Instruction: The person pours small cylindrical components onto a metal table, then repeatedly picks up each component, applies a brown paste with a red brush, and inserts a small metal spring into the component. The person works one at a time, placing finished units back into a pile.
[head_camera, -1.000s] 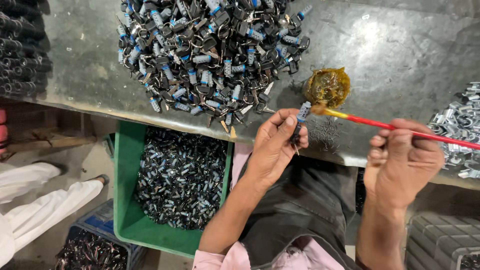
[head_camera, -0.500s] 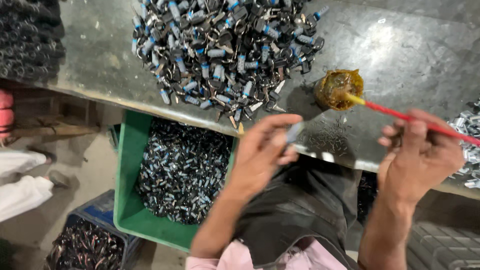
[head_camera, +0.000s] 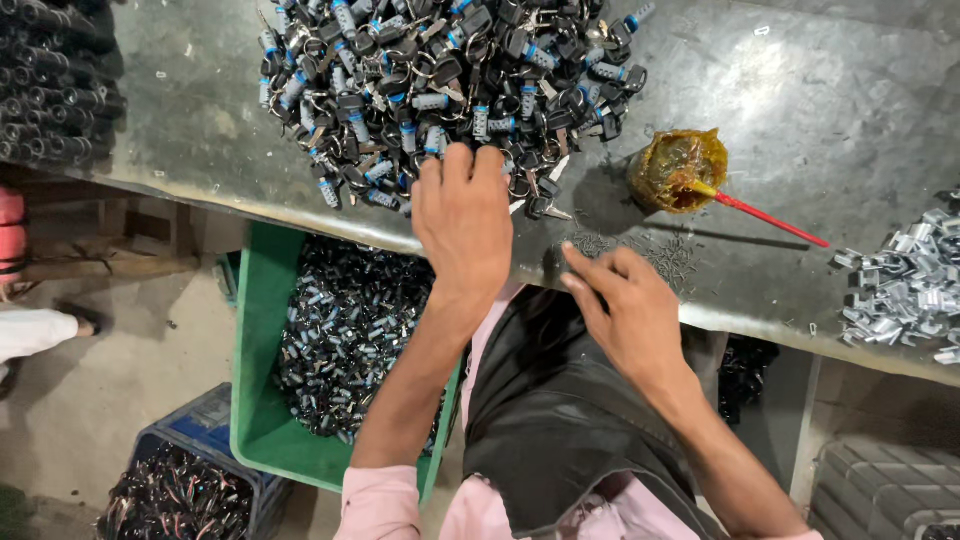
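The left hand (head_camera: 462, 225) reaches forward across the edge of the metal workbench (head_camera: 830, 90), palm down, its fingertips (head_camera: 458, 160) resting at the near rim of a big heap of lock cylinders with keys (head_camera: 440, 80). The fingers lie fairly straight and close together; whether they have pinched a piece from the heap I cannot tell, since the back of the hand hides what is under it.

The right hand (head_camera: 628, 310) hovers over the near edge of the bench, fingers loosely curled and spread, with nothing visible in its grasp. Just beyond its fingertips lies a scatter of what look like tiny pins or springs (head_camera: 640, 250), too small to make out for sure.

Beyond that stands a small pot of amber grease (head_camera: 678, 170), and a red-handled brush (head_camera: 760, 216) rests in it, its handle slanting out to the right along the bench top, free of either hand. At the right edge of the bench is a pile of bright silver metal clips (head_camera: 905, 290).

Below the bench, to the left of the person's dark apron (head_camera: 560, 430), a green crate (head_camera: 255, 330) holds more dark lock parts, and a blue crate (head_camera: 200, 420) beside it holds others.
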